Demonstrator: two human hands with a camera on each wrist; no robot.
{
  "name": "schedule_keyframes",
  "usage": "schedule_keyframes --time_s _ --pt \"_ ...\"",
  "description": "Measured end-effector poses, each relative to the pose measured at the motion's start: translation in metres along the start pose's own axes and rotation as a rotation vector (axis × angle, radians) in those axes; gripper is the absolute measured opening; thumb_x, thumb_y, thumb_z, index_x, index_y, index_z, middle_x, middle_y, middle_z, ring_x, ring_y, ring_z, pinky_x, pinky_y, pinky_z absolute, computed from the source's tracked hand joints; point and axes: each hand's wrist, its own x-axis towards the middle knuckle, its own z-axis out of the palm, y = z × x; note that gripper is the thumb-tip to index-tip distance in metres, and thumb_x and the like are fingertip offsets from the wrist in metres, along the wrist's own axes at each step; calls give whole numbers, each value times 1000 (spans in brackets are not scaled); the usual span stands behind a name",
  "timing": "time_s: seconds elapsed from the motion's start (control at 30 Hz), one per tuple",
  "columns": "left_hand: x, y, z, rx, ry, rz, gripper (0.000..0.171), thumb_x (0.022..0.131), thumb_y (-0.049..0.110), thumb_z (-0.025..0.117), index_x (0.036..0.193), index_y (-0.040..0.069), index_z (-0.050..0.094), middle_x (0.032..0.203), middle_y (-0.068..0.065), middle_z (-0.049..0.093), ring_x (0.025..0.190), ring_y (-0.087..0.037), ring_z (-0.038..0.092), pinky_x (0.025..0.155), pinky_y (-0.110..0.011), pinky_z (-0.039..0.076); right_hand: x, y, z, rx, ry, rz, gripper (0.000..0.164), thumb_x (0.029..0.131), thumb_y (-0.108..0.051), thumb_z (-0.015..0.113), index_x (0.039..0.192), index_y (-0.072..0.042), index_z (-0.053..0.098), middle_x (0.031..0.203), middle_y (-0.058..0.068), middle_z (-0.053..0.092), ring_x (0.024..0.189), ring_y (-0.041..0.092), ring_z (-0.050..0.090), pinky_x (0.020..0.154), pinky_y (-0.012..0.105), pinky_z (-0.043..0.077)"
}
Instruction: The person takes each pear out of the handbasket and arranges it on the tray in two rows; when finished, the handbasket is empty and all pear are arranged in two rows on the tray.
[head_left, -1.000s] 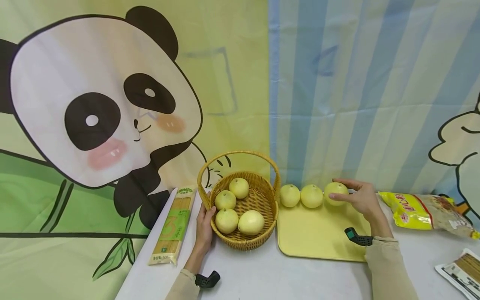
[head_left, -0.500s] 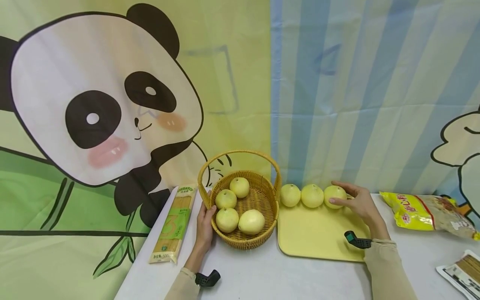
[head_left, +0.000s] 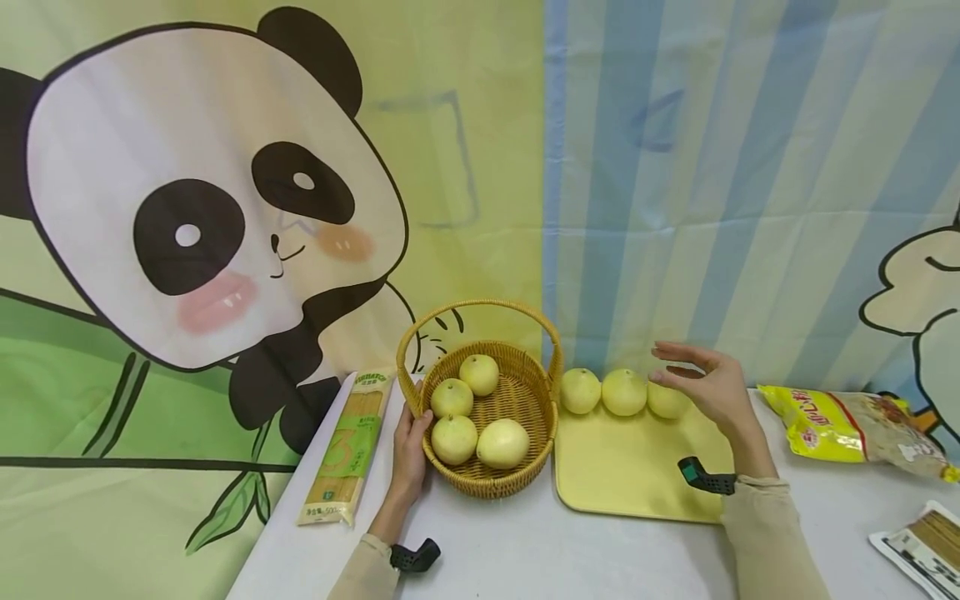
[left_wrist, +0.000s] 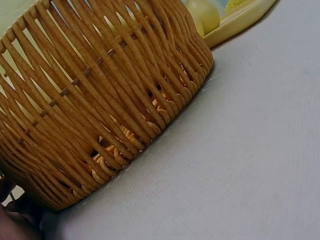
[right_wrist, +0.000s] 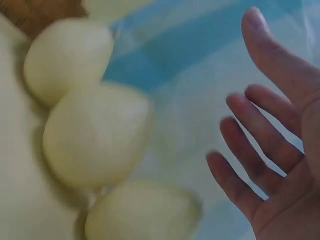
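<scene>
A wicker basket (head_left: 491,483) with an arched handle stands on the table, several pale yellow, round fruits (head_left: 503,443) inside it. My left hand (head_left: 409,454) holds the basket's left side, thumb at the rim; its other fingers are mostly hidden. Three more such fruits stand in a row along the back of a yellow tray (head_left: 637,475). My right hand (head_left: 712,387) is just above and right of the rightmost fruit (head_left: 667,402), partly covering it in the head view. The right wrist view shows this hand's fingers (right_wrist: 260,135) spread and apart from the fruits.
A pack of noodles (head_left: 345,450) lies left of the basket. To the tray's right are a yellow snack bag (head_left: 847,423) and a white-edged packet (head_left: 918,546). A printed panda curtain (head_left: 480,167) hangs right behind the table.
My right hand has let go of the rightmost fruit in the row and lifted up off it. The left hand and basket have stayed in place.
</scene>
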Motion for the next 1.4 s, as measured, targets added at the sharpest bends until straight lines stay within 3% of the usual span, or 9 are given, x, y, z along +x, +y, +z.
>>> schedule_keyframes --time_s 0.13,0.27,0.43,0.57,0.7,0.8,1.07,1.2,1.4 --pt "-1 0 0 -1 1 -4 60 112 24 45 169 19 29 175 -1 30 163 -22 22 134 -47 15 4 -31 25 124 -155 -86 46 91 -2 83 134 5 69 124 9 78 107 12 76 89 25 63" --pt "-1 1 1 -9 0 -13 60 112 25 46 169 21 29 175 -2 30 163 -22 22 134 -47 15 7 -55 62 122 -360 -140 48 88 -7 86 134 0 72 130 20 74 116 25 74 96 42 63" --pt "1 2 4 -10 -23 -8 59 113 23 45 169 22 29 175 -2 30 163 -23 24 134 -47 17 13 -76 106 94 -556 -158 54 88 -21 89 137 -7 71 136 14 73 124 34 70 104 57 57" --pt "3 3 6 -5 -27 -8 58 113 23 45 169 24 30 175 0 29 163 -22 24 134 -45 17 21 -84 137 56 -682 -175 58 89 -29 88 141 -12 69 144 8 68 135 29 64 113 53 52" --pt "3 3 7 -5 -17 -10 58 112 23 45 169 24 30 175 0 30 163 -22 23 134 -45 17 30 -84 163 -15 -746 -224 58 89 -36 88 141 -19 70 148 4 66 144 26 56 118 53 48" --pt "2 3 6 -8 -15 -12 59 112 23 46 169 23 30 175 -1 30 163 -23 24 134 -46 17 37 -81 175 -55 -778 -223 59 89 -37 88 141 -16 70 145 7 68 141 29 59 116 58 48" --pt "0 1 3 1 4 -14 59 112 25 47 169 22 32 174 0 32 163 -23 24 134 -48 16 49 -75 190 -85 -904 -94 65 88 -35 89 142 -6 67 142 17 68 135 42 61 115 63 47" --pt "0 1 1 -1 4 -1 59 111 25 48 168 21 33 174 0 32 163 -22 23 134 -48 15 55 -74 197 -136 -984 -70 69 87 -32 90 142 0 65 143 18 67 136 41 61 116 57 48" --pt "0 2 0 3 4 -5 59 112 26 47 169 21 31 174 1 32 163 -21 24 134 -46 16 59 -78 209 -180 -1069 -18 70 86 -28 90 145 -1 63 146 15 66 138 34 61 118 49 48"
